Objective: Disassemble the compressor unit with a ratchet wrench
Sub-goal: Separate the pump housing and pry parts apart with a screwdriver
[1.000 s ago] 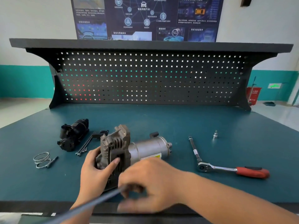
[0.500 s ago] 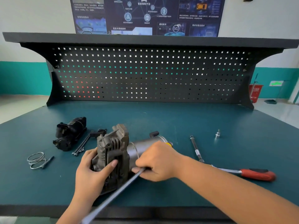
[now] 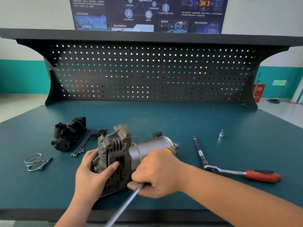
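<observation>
Right hand (image 3: 157, 173) was closed on a long thin bolt (image 3: 126, 203), which had been drawn further out of the compressor unit (image 3: 118, 154) toward the tabletop (image 3: 213, 125) edge than a second before. Left hand (image 3: 93, 172) was wrapped on the finned head, steadying it at front centre. Ratchet wrench (image 3: 237, 172) lay unused at right. Judged: one more through-bolt nearly out, matching the removed bolts (image 3: 81, 147) at left.
</observation>
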The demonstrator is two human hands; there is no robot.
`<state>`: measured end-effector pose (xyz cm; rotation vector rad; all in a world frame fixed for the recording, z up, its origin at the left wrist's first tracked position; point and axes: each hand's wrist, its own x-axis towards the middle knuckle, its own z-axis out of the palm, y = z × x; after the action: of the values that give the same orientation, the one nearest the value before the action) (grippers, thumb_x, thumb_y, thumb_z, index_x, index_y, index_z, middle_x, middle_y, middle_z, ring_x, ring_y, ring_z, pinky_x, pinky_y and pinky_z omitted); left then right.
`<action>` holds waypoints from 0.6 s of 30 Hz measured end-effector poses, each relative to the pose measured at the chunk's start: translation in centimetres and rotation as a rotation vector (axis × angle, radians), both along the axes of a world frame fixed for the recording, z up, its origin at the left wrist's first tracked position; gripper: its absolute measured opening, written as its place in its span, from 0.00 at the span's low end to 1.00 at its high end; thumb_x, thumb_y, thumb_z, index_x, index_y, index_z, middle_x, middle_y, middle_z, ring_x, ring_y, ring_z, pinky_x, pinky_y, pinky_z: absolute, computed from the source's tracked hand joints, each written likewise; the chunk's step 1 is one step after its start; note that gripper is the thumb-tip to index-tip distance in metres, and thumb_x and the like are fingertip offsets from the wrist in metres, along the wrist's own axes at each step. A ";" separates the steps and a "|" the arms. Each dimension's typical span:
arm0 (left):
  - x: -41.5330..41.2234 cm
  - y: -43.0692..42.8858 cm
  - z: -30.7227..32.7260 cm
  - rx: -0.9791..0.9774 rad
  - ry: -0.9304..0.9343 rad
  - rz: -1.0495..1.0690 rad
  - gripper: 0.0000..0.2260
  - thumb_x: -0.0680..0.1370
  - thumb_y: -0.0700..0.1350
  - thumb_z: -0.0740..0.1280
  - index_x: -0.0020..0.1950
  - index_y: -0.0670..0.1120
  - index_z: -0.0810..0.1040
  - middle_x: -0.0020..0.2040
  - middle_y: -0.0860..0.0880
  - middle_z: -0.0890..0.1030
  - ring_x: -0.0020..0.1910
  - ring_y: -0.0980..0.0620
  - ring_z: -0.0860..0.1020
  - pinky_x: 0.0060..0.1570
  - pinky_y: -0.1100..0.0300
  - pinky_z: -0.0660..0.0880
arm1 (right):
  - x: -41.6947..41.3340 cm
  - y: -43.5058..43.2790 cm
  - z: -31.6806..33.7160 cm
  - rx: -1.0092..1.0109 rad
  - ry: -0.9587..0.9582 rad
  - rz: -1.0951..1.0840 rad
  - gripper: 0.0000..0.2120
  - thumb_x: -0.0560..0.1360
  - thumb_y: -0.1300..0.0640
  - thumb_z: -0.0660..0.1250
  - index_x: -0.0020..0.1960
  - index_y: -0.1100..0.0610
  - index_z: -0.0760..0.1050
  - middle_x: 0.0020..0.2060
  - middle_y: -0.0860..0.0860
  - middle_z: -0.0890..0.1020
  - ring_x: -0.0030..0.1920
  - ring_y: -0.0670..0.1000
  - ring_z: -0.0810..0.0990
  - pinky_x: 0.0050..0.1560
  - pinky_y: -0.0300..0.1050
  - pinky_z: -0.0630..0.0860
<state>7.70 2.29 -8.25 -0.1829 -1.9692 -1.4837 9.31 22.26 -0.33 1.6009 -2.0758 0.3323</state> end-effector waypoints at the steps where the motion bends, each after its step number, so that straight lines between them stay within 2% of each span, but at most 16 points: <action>1: 0.0 0.0 -0.2 -0.007 0.003 0.009 0.21 0.64 0.39 0.79 0.46 0.58 0.75 0.48 0.51 0.79 0.43 0.70 0.76 0.40 0.79 0.69 | -0.2 0.8 0.1 0.012 0.014 -0.058 0.16 0.69 0.58 0.68 0.25 0.56 0.67 0.20 0.51 0.72 0.23 0.54 0.71 0.20 0.38 0.64; 3: -0.1 0.0 -0.3 -0.003 0.000 0.015 0.21 0.65 0.36 0.78 0.47 0.58 0.75 0.48 0.50 0.79 0.43 0.71 0.76 0.40 0.80 0.69 | -0.5 2.2 -0.3 0.025 0.045 -0.108 0.18 0.71 0.58 0.68 0.25 0.56 0.67 0.19 0.51 0.70 0.22 0.54 0.68 0.20 0.38 0.62; 5: 0.0 0.2 -0.2 0.018 -0.007 0.001 0.19 0.63 0.44 0.77 0.48 0.57 0.75 0.48 0.52 0.79 0.43 0.72 0.75 0.40 0.80 0.69 | -0.2 3.5 -1.1 -0.014 0.081 -0.130 0.19 0.73 0.56 0.65 0.25 0.55 0.65 0.20 0.50 0.67 0.23 0.52 0.66 0.22 0.38 0.60; 7: 0.1 0.2 -0.1 0.036 -0.014 -0.002 0.18 0.61 0.48 0.72 0.49 0.56 0.75 0.48 0.52 0.79 0.43 0.72 0.75 0.39 0.80 0.68 | -0.1 5.9 -1.2 -0.124 0.083 -0.258 0.17 0.73 0.53 0.62 0.27 0.53 0.64 0.21 0.48 0.67 0.25 0.49 0.65 0.25 0.40 0.60; 10: 0.3 0.3 0.1 0.050 -0.027 0.003 0.19 0.59 0.55 0.73 0.48 0.61 0.74 0.47 0.52 0.79 0.45 0.66 0.76 0.39 0.81 0.68 | -1.6 11.8 -0.1 -0.446 -0.191 -0.743 0.14 0.73 0.45 0.60 0.32 0.49 0.66 0.24 0.44 0.71 0.28 0.47 0.68 0.29 0.43 0.66; 11: 0.3 0.3 0.1 0.048 -0.025 0.004 0.20 0.57 0.59 0.72 0.48 0.62 0.74 0.47 0.53 0.79 0.46 0.64 0.76 0.39 0.80 0.68 | -2.7 14.4 0.2 -0.537 -0.284 -0.907 0.12 0.75 0.45 0.60 0.36 0.49 0.67 0.27 0.44 0.74 0.30 0.49 0.71 0.33 0.46 0.69; 13: 0.4 0.2 0.1 0.050 -0.022 0.006 0.21 0.56 0.63 0.69 0.47 0.63 0.73 0.47 0.53 0.79 0.46 0.63 0.76 0.39 0.80 0.68 | -5.2 20.4 0.4 -0.609 -0.400 -1.213 0.04 0.79 0.53 0.58 0.48 0.54 0.68 0.37 0.53 0.77 0.39 0.58 0.75 0.39 0.50 0.69; 16: 0.4 0.3 0.1 0.051 -0.021 0.000 0.21 0.56 0.63 0.68 0.48 0.63 0.73 0.48 0.54 0.79 0.47 0.62 0.76 0.40 0.80 0.69 | -8.1 28.5 -0.4 -0.490 -0.558 -1.613 0.09 0.79 0.62 0.57 0.54 0.67 0.69 0.48 0.65 0.77 0.49 0.65 0.76 0.43 0.50 0.67; 18: 0.4 0.3 0.2 0.056 -0.018 -0.008 0.21 0.56 0.63 0.69 0.47 0.64 0.73 0.48 0.53 0.79 0.47 0.62 0.77 0.40 0.79 0.70 | -9.0 31.8 -2.1 -0.246 -0.610 -1.804 0.11 0.78 0.64 0.57 0.56 0.69 0.73 0.53 0.66 0.78 0.53 0.64 0.77 0.44 0.46 0.71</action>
<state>8.12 2.55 -8.06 -0.1542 -1.9407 -1.5490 0.29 54.11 -2.44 -0.9069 -2.7803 0.3325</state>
